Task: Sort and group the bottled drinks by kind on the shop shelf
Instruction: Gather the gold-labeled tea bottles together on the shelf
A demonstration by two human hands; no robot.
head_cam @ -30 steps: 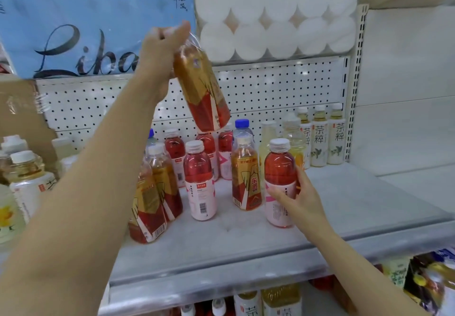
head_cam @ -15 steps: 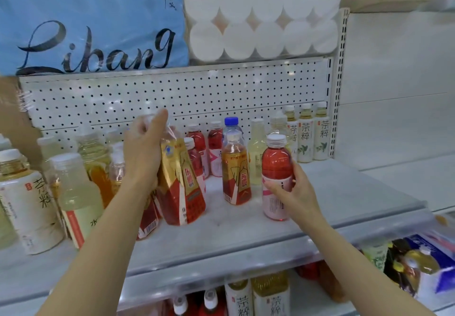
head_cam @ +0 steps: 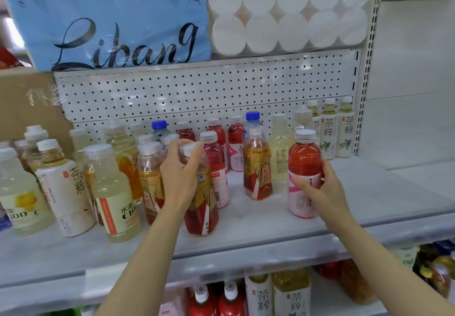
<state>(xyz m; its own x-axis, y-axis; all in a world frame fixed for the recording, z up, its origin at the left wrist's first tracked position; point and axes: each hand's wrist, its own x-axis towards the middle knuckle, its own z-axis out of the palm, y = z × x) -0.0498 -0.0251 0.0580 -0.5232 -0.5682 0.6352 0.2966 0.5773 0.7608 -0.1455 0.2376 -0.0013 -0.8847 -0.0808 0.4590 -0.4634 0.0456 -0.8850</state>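
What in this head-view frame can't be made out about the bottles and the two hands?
- Head view: the left hand covers the neck and upper label of the gold-and-red labelled amber drink bottle.
- Head view: the right hand covers part of the pink label on the red drink bottle with white cap.
- Back-row red bottles are blurred; labels unreadable.
- Lower-shelf bottles are cut by the bottom edge.

Grey shop shelf (head_cam: 246, 219) carrying upright bottles, gold-and-red bottle (head_cam: 257, 168) standing mid-shelf, red bottle with pink label (head_cam: 304, 175) sitting right of it, 3 white-labelled tea bottles (head_cam: 330, 131) standing behind-right, pale yellow bottles (head_cam: 110, 192) crowding far left of it
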